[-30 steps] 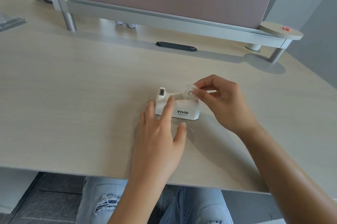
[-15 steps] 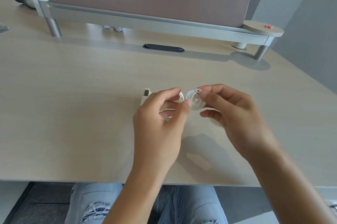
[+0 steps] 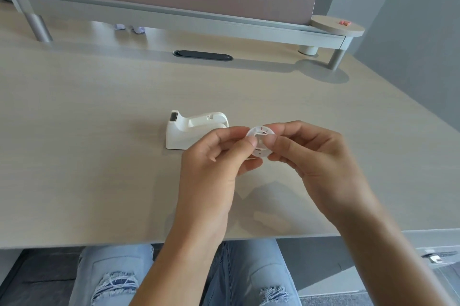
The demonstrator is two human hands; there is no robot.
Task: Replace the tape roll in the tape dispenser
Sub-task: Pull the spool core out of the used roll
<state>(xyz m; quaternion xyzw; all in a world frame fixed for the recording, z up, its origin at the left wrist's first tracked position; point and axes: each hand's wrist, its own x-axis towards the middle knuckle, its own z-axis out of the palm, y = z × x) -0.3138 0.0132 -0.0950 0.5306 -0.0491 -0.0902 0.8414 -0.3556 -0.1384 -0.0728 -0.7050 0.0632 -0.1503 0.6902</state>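
A white tape dispenser [image 3: 191,130] stands on the pale wooden desk [image 3: 99,131], its cutter end to the left and its cradle showing no roll. To its right, above the desk, both hands pinch a small clear tape roll [image 3: 260,141] with a white spoked core. My left hand [image 3: 219,156] grips its left edge with thumb and fingertips. My right hand [image 3: 308,151] holds the right edge the same way. My fingers cover part of the roll.
A grey shelf rail [image 3: 174,17] with a pink divider panel runs along the back of the desk. A black cable slot [image 3: 202,55] lies in front of it. A round wooden pad [image 3: 337,25] with a small pink item sits back right. My knees are below the desk edge.
The roll came out of the dispenser and moved right and toward me. My left hand left the dispenser and joined the right on the roll. The dispenser now stands uncovered.
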